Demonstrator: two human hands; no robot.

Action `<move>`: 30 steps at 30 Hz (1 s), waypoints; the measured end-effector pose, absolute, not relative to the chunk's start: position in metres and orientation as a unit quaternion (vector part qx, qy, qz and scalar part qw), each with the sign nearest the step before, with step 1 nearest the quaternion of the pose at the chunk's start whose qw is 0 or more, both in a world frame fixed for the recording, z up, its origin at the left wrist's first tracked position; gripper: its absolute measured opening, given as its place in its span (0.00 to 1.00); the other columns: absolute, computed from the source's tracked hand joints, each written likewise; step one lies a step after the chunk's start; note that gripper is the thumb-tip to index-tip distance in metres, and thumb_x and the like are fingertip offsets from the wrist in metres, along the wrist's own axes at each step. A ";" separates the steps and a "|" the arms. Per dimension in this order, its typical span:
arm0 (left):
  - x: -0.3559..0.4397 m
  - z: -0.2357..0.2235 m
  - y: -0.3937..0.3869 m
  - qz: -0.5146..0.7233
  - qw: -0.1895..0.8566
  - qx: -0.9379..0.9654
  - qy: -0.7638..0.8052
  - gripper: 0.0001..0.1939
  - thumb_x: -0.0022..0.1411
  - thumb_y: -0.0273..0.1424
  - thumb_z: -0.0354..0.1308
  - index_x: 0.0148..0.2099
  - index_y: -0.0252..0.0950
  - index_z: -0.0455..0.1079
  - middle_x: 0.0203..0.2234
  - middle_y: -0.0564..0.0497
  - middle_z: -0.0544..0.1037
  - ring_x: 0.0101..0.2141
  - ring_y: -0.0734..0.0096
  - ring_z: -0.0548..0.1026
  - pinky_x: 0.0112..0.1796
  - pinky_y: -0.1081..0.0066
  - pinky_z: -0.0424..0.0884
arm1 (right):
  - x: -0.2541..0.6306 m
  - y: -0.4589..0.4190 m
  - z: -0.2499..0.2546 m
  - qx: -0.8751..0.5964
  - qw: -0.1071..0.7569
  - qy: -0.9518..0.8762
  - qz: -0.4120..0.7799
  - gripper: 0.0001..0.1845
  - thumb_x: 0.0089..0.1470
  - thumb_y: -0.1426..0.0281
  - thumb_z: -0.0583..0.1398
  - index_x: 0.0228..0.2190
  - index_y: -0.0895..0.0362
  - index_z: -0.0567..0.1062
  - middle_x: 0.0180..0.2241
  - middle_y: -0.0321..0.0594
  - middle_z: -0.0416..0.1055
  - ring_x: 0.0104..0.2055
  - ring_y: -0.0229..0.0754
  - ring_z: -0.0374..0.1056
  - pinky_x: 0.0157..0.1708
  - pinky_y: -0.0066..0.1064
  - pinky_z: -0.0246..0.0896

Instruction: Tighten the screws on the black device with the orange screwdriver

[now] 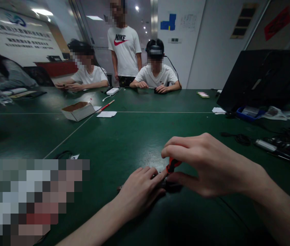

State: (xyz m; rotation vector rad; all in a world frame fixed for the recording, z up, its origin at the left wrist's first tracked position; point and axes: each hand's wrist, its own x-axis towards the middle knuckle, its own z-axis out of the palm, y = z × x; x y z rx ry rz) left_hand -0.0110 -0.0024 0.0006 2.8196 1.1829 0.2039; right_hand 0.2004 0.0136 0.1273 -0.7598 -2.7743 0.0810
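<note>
My right hand (pixel 203 164) is closed, thumb and fingers pinched round the red-and-black handle of a screwdriver (pixel 172 165). The tool stands tilted over a dark object (pixel 173 187) on the green table; its tip is hidden. My left hand (pixel 141 186) lies over that object with fingers bent round it, its fingertips close to the screwdriver's lower end. Most of the dark object is covered by my hands, so its kind does not show.
On the green table (pixel 124 136), an open cardboard box (pixel 78 112) and white papers (pixel 106 114) lie ahead left. A black monitor (pixel 258 78), a blue tray (pixel 250 112) and cables (pixel 242 138) are at right. Several people sit or stand around; a blurred-out patch covers the lower left.
</note>
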 end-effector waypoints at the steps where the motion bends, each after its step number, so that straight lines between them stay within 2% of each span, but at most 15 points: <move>1: -0.011 0.000 -0.002 0.064 0.037 0.920 0.386 0.16 0.66 0.33 0.55 0.55 0.40 0.63 0.39 0.47 0.73 0.37 0.59 0.72 0.37 0.62 0.69 | 0.201 0.013 0.128 -0.260 0.130 -0.955 0.050 0.10 0.56 0.69 0.57 0.42 0.56 0.67 0.40 0.36 0.70 0.32 0.36 0.64 0.26 0.28 0.51; 4: -0.012 -0.001 -0.002 0.055 0.035 0.920 0.387 0.16 0.66 0.34 0.55 0.55 0.40 0.62 0.40 0.47 0.73 0.37 0.59 0.72 0.37 0.62 0.69 | 0.201 0.013 0.128 -0.255 0.137 -0.954 0.081 0.14 0.56 0.73 0.56 0.45 0.56 0.65 0.41 0.35 0.70 0.34 0.35 0.65 0.28 0.27 0.53; 8: -0.013 -0.001 -0.002 0.059 0.035 0.919 0.389 0.15 0.66 0.34 0.55 0.55 0.41 0.63 0.40 0.48 0.73 0.38 0.59 0.72 0.38 0.62 0.70 | 0.200 0.014 0.127 -0.257 0.144 -0.954 0.063 0.10 0.60 0.72 0.54 0.44 0.55 0.65 0.37 0.33 0.70 0.31 0.34 0.64 0.26 0.27 0.51; 12: -0.014 -0.004 -0.002 0.083 0.045 0.919 0.384 0.12 0.67 0.34 0.54 0.51 0.40 0.65 0.40 0.48 0.73 0.39 0.59 0.72 0.39 0.61 0.70 | 0.197 0.014 0.126 -0.249 0.145 -0.957 -0.031 0.03 0.60 0.67 0.56 0.37 0.53 0.66 0.28 0.31 0.66 0.24 0.34 0.58 0.22 0.28 0.44; 14: -0.015 -0.007 -0.001 0.099 0.047 0.918 0.382 0.10 0.67 0.35 0.53 0.50 0.40 0.66 0.39 0.48 0.73 0.39 0.60 0.72 0.39 0.61 0.70 | 0.196 0.014 0.125 -0.245 0.155 -0.955 -0.070 0.06 0.60 0.64 0.57 0.33 0.53 0.67 0.25 0.30 0.64 0.23 0.35 0.55 0.21 0.29 0.40; 17: -0.015 -0.009 -0.001 0.107 0.048 0.916 0.383 0.11 0.68 0.35 0.52 0.50 0.40 0.65 0.38 0.48 0.73 0.38 0.59 0.72 0.38 0.61 0.70 | 0.196 0.012 0.126 -0.247 0.156 -0.954 -0.063 0.08 0.60 0.64 0.57 0.31 0.55 0.66 0.29 0.32 0.66 0.25 0.35 0.57 0.21 0.30 0.42; 19: -0.015 -0.009 0.000 0.096 0.049 0.918 0.381 0.12 0.67 0.34 0.53 0.52 0.40 0.65 0.38 0.48 0.73 0.38 0.58 0.72 0.37 0.61 0.69 | 0.196 0.011 0.127 -0.253 0.146 -0.956 -0.013 0.05 0.59 0.67 0.57 0.35 0.56 0.67 0.33 0.34 0.68 0.29 0.35 0.61 0.23 0.29 0.46; 24: -0.013 -0.004 -0.001 0.074 0.048 0.919 0.385 0.15 0.67 0.34 0.53 0.55 0.40 0.63 0.41 0.47 0.72 0.39 0.57 0.71 0.37 0.60 0.69 | 0.198 0.011 0.128 -0.260 0.138 -0.953 0.065 0.09 0.57 0.73 0.55 0.42 0.57 0.66 0.36 0.34 0.69 0.31 0.34 0.63 0.26 0.28 0.51; 30: -0.012 -0.001 -0.003 0.072 0.041 0.918 0.387 0.14 0.67 0.34 0.53 0.53 0.39 0.64 0.39 0.47 0.73 0.38 0.58 0.72 0.37 0.61 0.69 | 0.198 0.015 0.124 -0.258 0.153 -0.953 -0.036 0.04 0.60 0.67 0.56 0.36 0.55 0.67 0.29 0.32 0.66 0.24 0.34 0.57 0.22 0.28 0.43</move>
